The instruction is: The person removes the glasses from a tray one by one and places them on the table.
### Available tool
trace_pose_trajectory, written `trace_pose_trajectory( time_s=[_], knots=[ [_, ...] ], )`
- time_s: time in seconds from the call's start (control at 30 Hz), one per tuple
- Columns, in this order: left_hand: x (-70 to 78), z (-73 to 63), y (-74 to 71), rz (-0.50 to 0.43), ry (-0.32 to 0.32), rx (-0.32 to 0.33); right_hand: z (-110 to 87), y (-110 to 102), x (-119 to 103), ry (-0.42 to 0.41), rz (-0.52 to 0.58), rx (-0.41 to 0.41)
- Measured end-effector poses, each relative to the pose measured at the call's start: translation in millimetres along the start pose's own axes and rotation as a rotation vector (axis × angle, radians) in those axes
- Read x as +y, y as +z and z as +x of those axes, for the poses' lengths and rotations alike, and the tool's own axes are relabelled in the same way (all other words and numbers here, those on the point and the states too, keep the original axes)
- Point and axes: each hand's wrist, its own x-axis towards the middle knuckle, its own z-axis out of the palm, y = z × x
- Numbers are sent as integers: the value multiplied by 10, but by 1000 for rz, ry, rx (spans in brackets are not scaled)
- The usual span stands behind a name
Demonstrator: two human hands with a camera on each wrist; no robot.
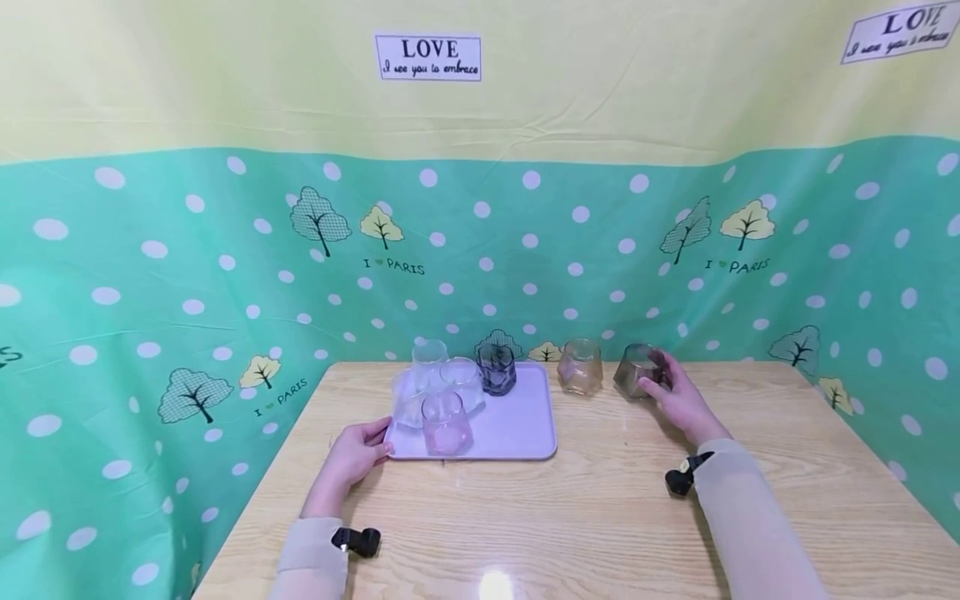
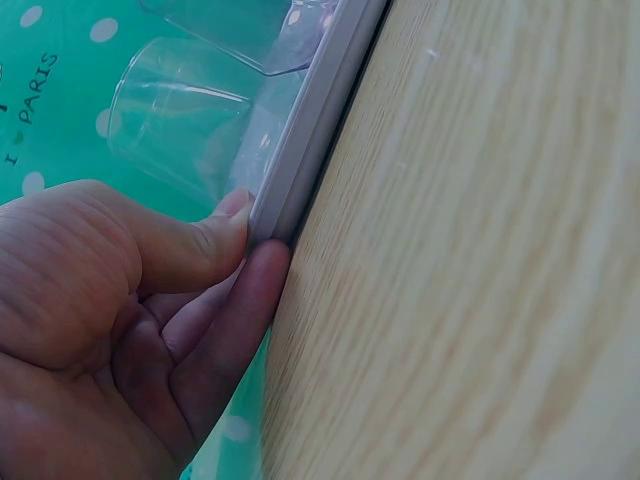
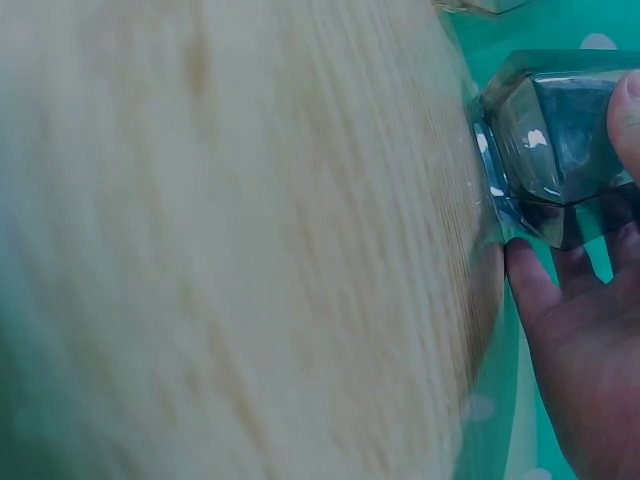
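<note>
A pale lilac tray [image 1: 517, 433] lies on the table, its left front corner pinched by my left hand [image 1: 358, 454]. In the left wrist view, the thumb [image 2: 205, 245] presses the tray's rim from above, with a finger at the outer edge. On the tray's left side stand several clear glasses [image 1: 461, 385] and a pinkish glass [image 1: 447, 429]; a dark grey glass [image 1: 497, 372] is at the back. Right of the tray, my right hand [image 1: 684, 407] grips a smoky grey faceted glass [image 1: 635, 377] from its right side, thumb in front. The right wrist view shows the glass [image 3: 560, 140] close to the tabletop.
An amber faceted glass [image 1: 580, 367] stands between the tray and the smoky glass. Behind the wooden table [image 1: 585, 517] hangs a green and yellow printed curtain [image 1: 525, 225], close to the back edge. Each wrist wears a small black camera [image 1: 358, 542].
</note>
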Motion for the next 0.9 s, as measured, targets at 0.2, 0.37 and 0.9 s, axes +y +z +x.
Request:
trace_pose_trajectory(
  time_s=[0.2,0.37,0.9],
  knots=[
    [12,11,-5,-3,2,-2,22,9,11,1,7,0],
    [12,16,-3,-1,9,-2,20,31,0,2,-1,-3],
    [-19,18,10,-26,3,-1,29,51,16,2,12,-24]
  ],
)
